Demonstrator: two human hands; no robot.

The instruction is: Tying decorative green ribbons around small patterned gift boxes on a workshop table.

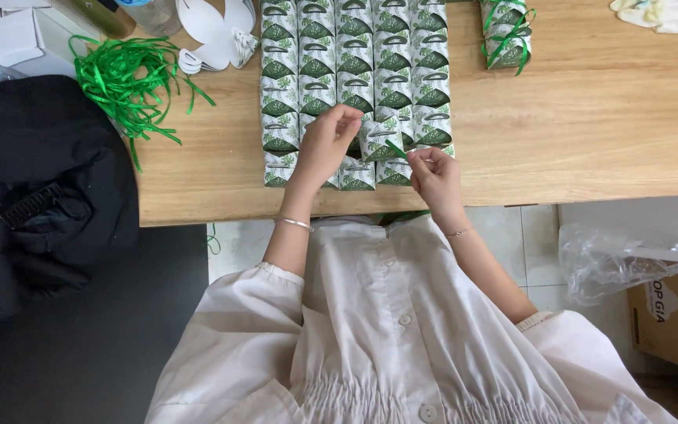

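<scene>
Green-and-white patterned gift box [378, 140] pinched in left hand [327, 145] at near table edge, right hand [435, 174] fingers closed on one green ribbon strand [396, 148], five columns of matching boxes [355, 71] behind, two ribbon-tied boxes [506, 33] apart, one loose ribbon pile [125, 78], wooden table [590, 118].

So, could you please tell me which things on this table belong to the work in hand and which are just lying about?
In use:
left hand holding a small green-patterned box
right hand pinching a green ribbon
rows of boxes
ribbon pile

Lying about:
black bag
white cloth
plastic bag
</scene>
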